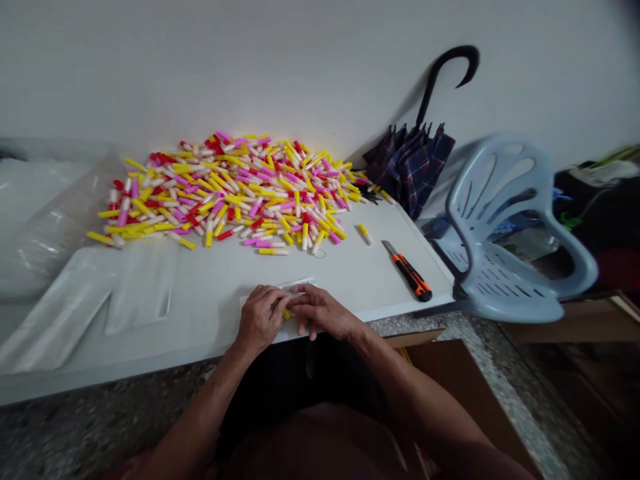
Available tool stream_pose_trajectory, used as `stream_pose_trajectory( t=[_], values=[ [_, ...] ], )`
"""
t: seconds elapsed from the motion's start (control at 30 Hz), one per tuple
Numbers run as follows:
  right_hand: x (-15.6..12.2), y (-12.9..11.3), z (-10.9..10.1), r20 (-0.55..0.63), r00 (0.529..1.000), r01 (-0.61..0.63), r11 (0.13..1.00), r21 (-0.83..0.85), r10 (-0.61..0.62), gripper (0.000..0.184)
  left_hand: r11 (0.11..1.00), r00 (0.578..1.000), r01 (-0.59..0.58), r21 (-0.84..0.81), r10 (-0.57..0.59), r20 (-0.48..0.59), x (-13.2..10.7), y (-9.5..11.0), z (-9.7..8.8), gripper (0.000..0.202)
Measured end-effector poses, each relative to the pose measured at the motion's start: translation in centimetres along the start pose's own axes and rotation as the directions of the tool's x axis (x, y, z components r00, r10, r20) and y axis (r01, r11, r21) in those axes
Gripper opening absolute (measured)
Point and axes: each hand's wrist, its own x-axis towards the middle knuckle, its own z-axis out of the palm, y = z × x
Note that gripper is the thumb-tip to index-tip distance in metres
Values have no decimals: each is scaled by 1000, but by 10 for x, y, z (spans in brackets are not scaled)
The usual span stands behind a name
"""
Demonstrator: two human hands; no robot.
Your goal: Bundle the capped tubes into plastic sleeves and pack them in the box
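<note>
My left hand [261, 317] is closed near the table's front edge, its fingertips pinched around a small yellow tube [287, 314], of which only a bit shows. My right hand [323, 311] meets it from the right, with bent fingers on the same tube; its thumb is mostly hidden. Under and behind both hands lies a flat whitish packet [306, 282] with small print, largely covered. Beyond them spreads a big heap of short tubes [240, 193], white with yellow, pink or red ends. One yellow-and-white tube [365, 234] lies apart on the right.
An orange-and-black utility knife [410, 273] lies at the right of the white table [215, 293]. Clear plastic sleeves [143, 287] and a large plastic bag [60, 207] are at left. A folded plaid umbrella [413, 163] leans on the wall, near a grey-blue chair [505, 227].
</note>
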Motion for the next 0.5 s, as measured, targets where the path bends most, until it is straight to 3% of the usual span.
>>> stream_pose_trajectory(
  t=[0.13,0.17,0.23,0.27,0.3,0.37,0.4,0.5],
  values=[
    [4,-3,-8,107,994,-25,997,-69,32,51,1000,1000,-11,-4,12,11,0,-1,-1,14],
    [5,-5,-17,75,997,-11,991,-130,21,48,1000,1000,-5,-11,6,12,0,-2,-1,13],
    [6,-16,-48,-156,983,42,943,-329,-98,40,1000,1000,14,-24,-14,9,-1,-2,-1,14],
    [7,-24,-68,-331,917,50,887,-460,-223,36,999,1000,24,-29,-24,5,-2,-2,-1,14],
    [8,-33,-89,-466,811,10,805,-593,-354,34,999,1000,31,-32,-31,-2,-2,-2,0,14],
    [11,-56,-133,-602,594,-208,621,-756,-534,32,999,999,38,-33,-39,-12,-3,-2,0,14],
    [15,-67,-152,-631,543,-335,546,-768,-554,33,999,999,41,-31,-41,-15,-3,-2,0,15],
    [32,-93,-191,-681,580,-544,409,-733,-448,40,998,998,51,-21,-52,-22,-3,-1,0,16]
  ],
)
